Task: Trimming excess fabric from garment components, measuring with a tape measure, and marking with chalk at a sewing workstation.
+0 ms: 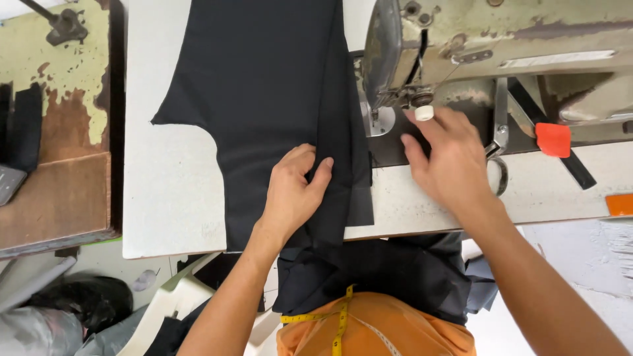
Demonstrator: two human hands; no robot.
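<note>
Yellow tape measure (341,321), left hand (295,193) flat on black fabric (264,99).

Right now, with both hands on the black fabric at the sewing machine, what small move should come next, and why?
Probably slide the fabric edge right, under the presser foot. The left hand presses the fold flat, the right hand rests beside the foot, and the edge still lies just left of it.

A single label (557,59) is showing on the sewing machine (501,39): a long, narrow, pale plate lying flat along the arm's front face at upper right, silvery-white against the worn beige paint (its print is too small to make out). No packages, signs or screens are appearing anywhere else.
</note>
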